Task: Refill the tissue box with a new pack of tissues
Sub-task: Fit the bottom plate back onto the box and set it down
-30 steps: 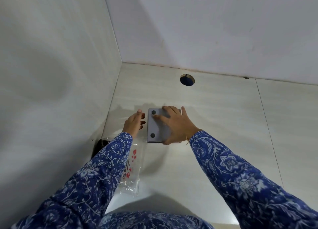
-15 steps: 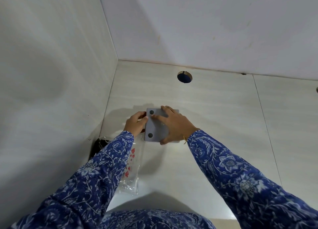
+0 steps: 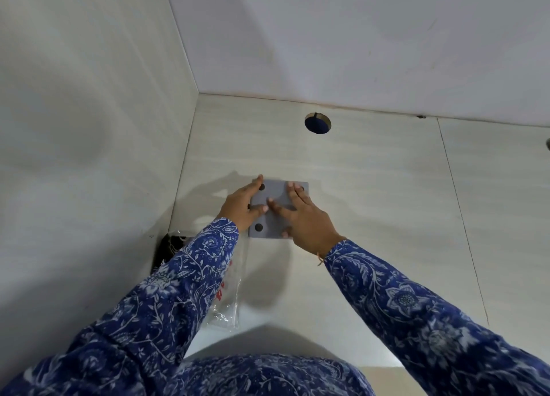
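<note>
The grey tissue box (image 3: 272,230) lies on the pale counter (image 3: 372,202) near the corner, its flat panel with black round feet facing up. My left hand (image 3: 241,208) grips its left edge, thumb lying on the panel. My right hand (image 3: 306,223) is laid over the right half, fingers reaching to the far edge and thumb meeting the left thumb. A clear plastic tissue wrapper with red print (image 3: 229,303) lies on the counter under my left forearm, partly hidden by the sleeve. No tissues are visible.
A wall (image 3: 89,127) stands close on the left and another runs along the back. A round hole (image 3: 318,123) opens in the counter behind the box. A dark object (image 3: 166,249) sits in the gap at the left wall. A tile seam runs on the right.
My left hand has moved from beside the box onto its left edge, thumb on the panel. My right hand has shifted rightward, uncovering more of the grey panel. The box has stayed in place.
</note>
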